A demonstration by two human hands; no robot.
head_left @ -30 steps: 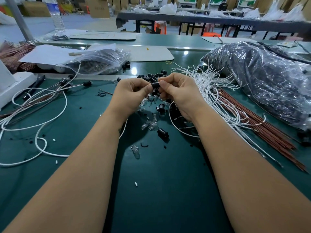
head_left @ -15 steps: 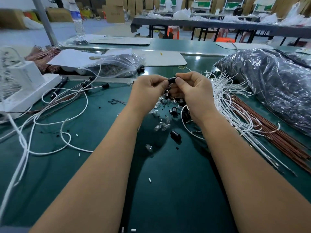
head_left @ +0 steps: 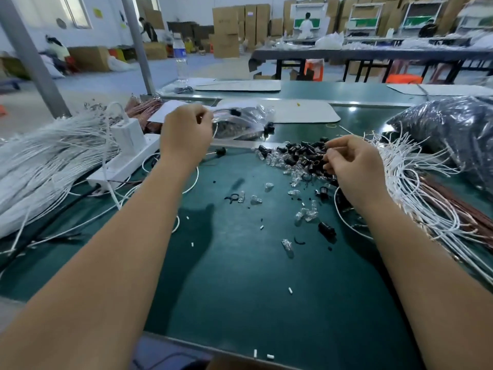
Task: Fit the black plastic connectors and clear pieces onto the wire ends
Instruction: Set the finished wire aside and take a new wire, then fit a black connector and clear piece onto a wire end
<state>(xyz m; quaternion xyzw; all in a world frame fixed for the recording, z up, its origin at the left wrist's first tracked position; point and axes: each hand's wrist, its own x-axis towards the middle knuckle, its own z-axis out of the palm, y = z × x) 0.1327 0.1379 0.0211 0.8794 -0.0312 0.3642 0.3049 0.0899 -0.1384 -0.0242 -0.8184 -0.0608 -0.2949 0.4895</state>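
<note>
Left hand (head_left: 185, 134) pinched a white wire (head_left: 215, 129), held up left | right hand (head_left: 349, 164) curled over the black connectors (head_left: 301, 153), contents unclear | clear pieces (head_left: 306, 213) scattered nearby | we judged: pick one connector, align it square with the wire end.

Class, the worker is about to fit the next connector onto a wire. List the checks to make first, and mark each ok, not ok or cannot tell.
1. Left hand holds a white wire: ok.
2. Wire already carries a black connector: cannot tell, blurred.
3. Right hand has reached the pile of black connectors: ok.
4. Right hand has pinched one connector: cannot tell.
5. Clear pieces lie beside the pile: ok.
6. Loose white wires lie right of that hand: ok.
</note>
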